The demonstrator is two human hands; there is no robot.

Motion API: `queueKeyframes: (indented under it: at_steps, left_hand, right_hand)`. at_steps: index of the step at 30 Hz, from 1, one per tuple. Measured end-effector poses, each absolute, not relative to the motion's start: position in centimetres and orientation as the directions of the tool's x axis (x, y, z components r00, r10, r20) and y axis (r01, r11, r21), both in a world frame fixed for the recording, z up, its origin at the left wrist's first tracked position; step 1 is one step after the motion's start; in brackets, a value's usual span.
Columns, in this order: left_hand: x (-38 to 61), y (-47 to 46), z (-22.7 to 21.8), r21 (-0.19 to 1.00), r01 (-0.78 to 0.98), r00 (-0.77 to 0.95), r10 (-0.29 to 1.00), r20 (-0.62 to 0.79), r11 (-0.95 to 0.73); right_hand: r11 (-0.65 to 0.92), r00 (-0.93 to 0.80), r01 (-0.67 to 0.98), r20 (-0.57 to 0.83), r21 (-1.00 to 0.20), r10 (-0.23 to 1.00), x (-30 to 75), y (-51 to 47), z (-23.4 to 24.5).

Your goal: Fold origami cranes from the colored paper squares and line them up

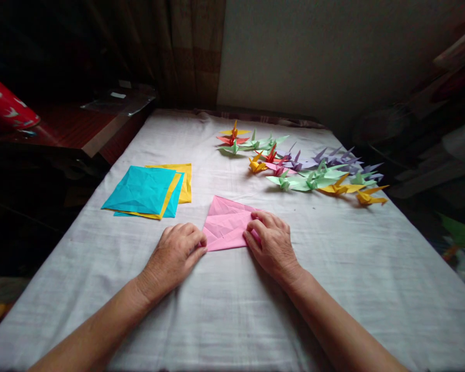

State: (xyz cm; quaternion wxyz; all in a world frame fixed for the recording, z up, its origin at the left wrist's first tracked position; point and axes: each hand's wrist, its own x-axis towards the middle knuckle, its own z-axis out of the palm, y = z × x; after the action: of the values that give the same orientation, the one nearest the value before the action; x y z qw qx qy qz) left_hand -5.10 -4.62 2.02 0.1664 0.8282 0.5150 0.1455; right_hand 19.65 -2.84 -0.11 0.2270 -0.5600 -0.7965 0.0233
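Note:
A folded pink paper sheet (227,225) lies on the white cloth-covered table (232,305) in front of me. My left hand (176,256) rests at its left corner, fingers curled, thumb and fingertips pinching the paper's edge. On the right edge of the sheet my right hand (271,243) presses down with bent fingers. Both hands touch the same sheet.
A stack of cyan and yellow paper squares (149,191) lies to the left. Several folded paper cranes (310,168) in many colours spread across the far right. A dark wooden shelf (70,132) and a red object (5,106) stand left of the table.

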Motion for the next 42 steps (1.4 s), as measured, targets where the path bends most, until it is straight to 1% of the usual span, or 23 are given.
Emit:
queueKeyframes:
  at_steps: [7,13,17,23,27,31,36,42]
  left_hand:
    - [-6.0,-3.9,2.5,0.508,0.759,0.48,0.877,-0.011,-0.408]
    - [-5.9,-4.1,2.2,0.487,0.748,0.505,0.863,0.025,-0.452]
    - [-5.8,-4.1,1.8,0.462,0.731,0.544,0.838,0.05,-0.502]
    - [-5.9,-4.2,1.7,0.423,0.723,0.562,0.821,0.099,-0.546]
    - [-6.0,-4.2,1.6,0.395,0.728,0.575,0.813,0.096,-0.561]
    - [-6.2,-4.1,1.6,0.352,0.729,0.605,0.793,0.071,-0.587]
    - [-6.8,-4.1,1.7,0.314,0.727,0.622,0.78,0.075,-0.61]
    - [-7.8,-4.4,2.7,0.305,0.734,0.624,0.78,0.051,-0.607]
  right_hand:
    - [0.271,-0.208,0.927,0.246,-0.259,0.947,19.0,-3.7,0.5]
    - [0.119,-0.087,0.975,0.169,-0.189,0.982,17.1,-4.4,0.7]
    - [0.041,-0.005,0.979,0.179,-0.201,0.984,15.9,-4.8,0.0]
    - [0.087,-0.025,0.965,0.243,-0.246,0.97,15.2,-5.1,-0.6]
    - [0.086,-0.024,0.956,0.218,-0.279,0.976,16.2,-5.1,-0.5]
    - [0.041,0.014,0.954,0.18,-0.298,0.984,18.9,-4.9,-0.5]
    - [0.02,0.04,0.94,0.168,-0.339,0.985,21.5,-4.7,-0.8]
    - [0.032,0.045,0.926,0.194,-0.376,0.98,21.6,-4.5,-1.2]
